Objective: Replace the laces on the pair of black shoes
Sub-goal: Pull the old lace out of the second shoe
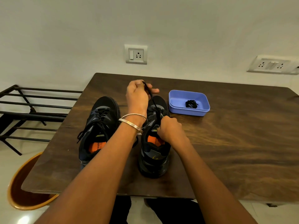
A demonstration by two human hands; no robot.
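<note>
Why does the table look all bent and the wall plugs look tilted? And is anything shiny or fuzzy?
Head view: the wide lens bends straight lines, so the table edges curve and the right wall socket tilts; a bright glare spot shows on the floor; the bangle glints; the lace and hands look slightly soft.

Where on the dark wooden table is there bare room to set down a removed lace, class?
Bare wood lies right of the black right shoe, below the blue plastic box, out to the dark wooden table's right edge. It is crowded between the black left shoe and the right one, where both forearms cross and left hand and right hand pull a black lace.
</note>
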